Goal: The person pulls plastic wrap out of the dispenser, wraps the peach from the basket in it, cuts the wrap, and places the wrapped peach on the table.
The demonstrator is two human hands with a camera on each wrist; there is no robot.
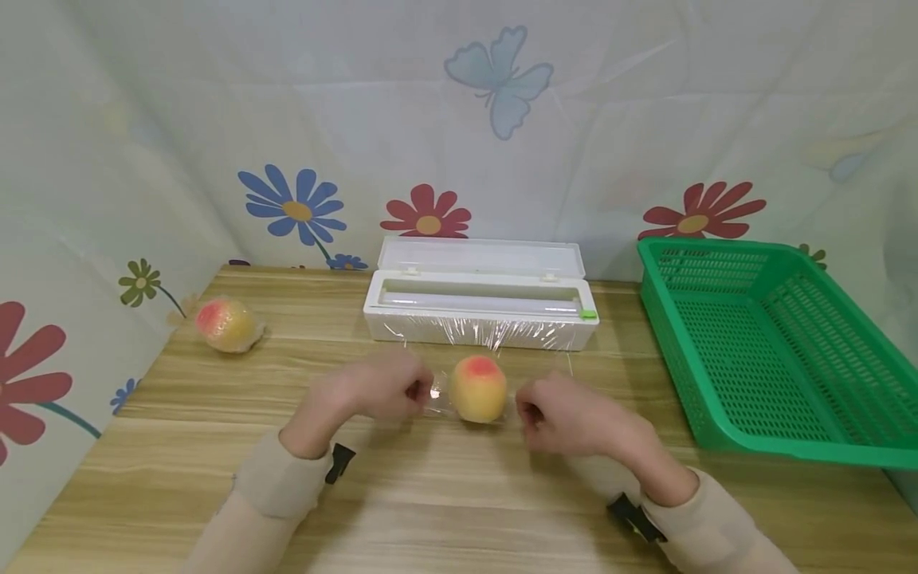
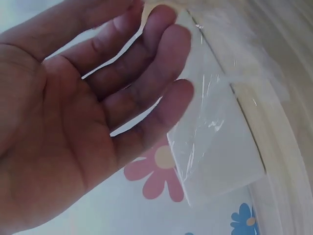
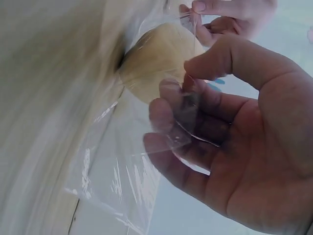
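Centrally on the table [image 1: 445, 526], well in from its back edge, a peach [image 1: 479, 391] is flanked by left hand [image 1: 387, 384] and right hand [image 1: 574, 414], both half-curled, clear film [image 3: 117, 181] being pinched in each.

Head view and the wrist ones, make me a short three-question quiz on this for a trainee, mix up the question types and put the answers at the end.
1. True or false: the lid of the white box stands open.
2. In the head view, what stands just beyond the central fruit? A) the green basket; B) the white box; C) a second fruit.
3. Fill the gap: the right hand pinches thin, clear ____.

Key: 1 true; 2 B; 3 film.
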